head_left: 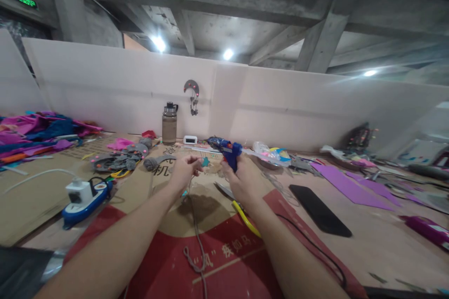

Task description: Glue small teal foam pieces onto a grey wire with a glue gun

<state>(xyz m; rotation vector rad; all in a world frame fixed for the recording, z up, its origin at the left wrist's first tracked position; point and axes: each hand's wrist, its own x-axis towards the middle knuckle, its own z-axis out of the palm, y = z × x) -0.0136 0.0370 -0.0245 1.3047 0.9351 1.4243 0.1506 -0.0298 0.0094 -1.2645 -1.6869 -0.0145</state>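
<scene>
My left hand pinches a small teal piece, perhaps felt, between thumb and fingertips. A thin grey cord hangs below that hand and loops onto the red printed sheet. Wrapped around the handle of a blue glue gun is my right hand. The gun's nozzle points left, above and to the right of the teal piece, apart from it. Scissors with yellow handles lie under my right wrist, partly hidden by it.
A blue power strip with a white plug sits at left, near grey felt pieces. A bottle and small white clock stand by the partition. At right lie a black phone and purple sheets.
</scene>
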